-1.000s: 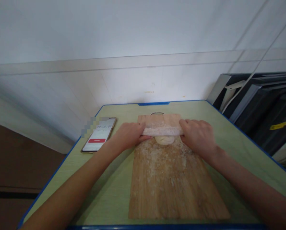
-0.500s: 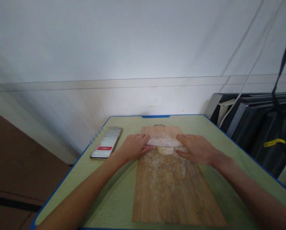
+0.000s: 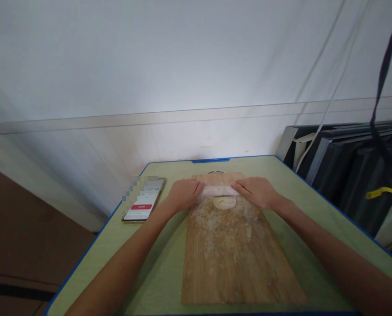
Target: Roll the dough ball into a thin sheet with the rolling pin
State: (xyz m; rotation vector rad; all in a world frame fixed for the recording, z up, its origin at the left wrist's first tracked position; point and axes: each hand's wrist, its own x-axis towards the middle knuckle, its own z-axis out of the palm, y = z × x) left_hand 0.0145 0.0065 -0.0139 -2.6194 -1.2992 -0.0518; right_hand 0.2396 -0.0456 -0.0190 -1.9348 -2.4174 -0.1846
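Observation:
A floury rolling pin [image 3: 218,191] lies crosswise near the far end of a wooden cutting board [image 3: 235,259]. My left hand [image 3: 187,193] is closed around its left end, and my right hand [image 3: 255,191] grips its right end. Just on the near side of the pin, a small flat round of dough [image 3: 224,202] rests on the board. White flour is smeared over the board's upper half. The ends of the pin are hidden under my fingers.
A phone [image 3: 144,199] lies on the green table [image 3: 163,171] left of the board, its screen lit. Dark flat panels or folders [image 3: 354,166] lean by the table's right side. A black strap [image 3: 382,87] hangs at the right. A white wall stands behind the table.
Both hands have pushed the rolling pin away from me, toward the board's far end. More of the dough round now shows. My fingers have closed further around the pin.

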